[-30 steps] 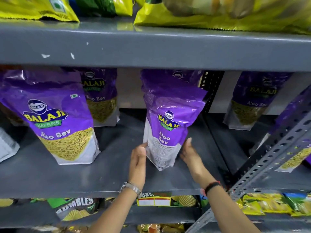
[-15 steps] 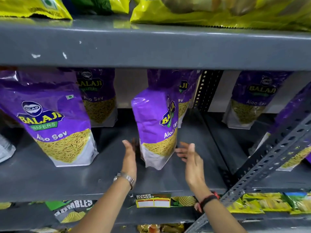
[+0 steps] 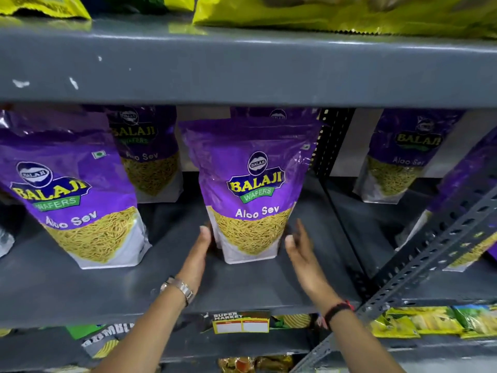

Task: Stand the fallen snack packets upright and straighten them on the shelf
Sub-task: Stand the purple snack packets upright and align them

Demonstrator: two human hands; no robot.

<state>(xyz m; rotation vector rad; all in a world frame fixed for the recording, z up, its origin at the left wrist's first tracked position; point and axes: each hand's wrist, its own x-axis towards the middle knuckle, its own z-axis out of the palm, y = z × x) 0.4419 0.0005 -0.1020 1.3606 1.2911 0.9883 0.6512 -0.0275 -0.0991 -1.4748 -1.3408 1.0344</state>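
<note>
Purple plastic with a white base and a clear window of yellow sev marks the packet [image 3: 251, 189] at the centre of the frame; it stands upright on the grey shelf [image 3: 107, 289], its "Balaji Wafers Aloo Sev" front facing the camera. The left hand [image 3: 200, 254] touches its lower left edge with fingers straight, gripping nothing. The right hand [image 3: 301, 249] is spread beside its lower right corner; contact cannot be told. Directly behind, the top of another purple packet [image 3: 277, 113] shows. To the left stands a larger-looking, tilted packet [image 3: 72, 192], with one more [image 3: 149, 152] further back. A perforated upright [image 3: 329, 141] divides the shelf on the right, and a slanted perforated bar [image 3: 430, 257] crosses the lower right. Yellow packets [image 3: 336, 14] lie on the upper shelf, and a price tag [image 3: 240, 323] hangs below the wrists.
</note>
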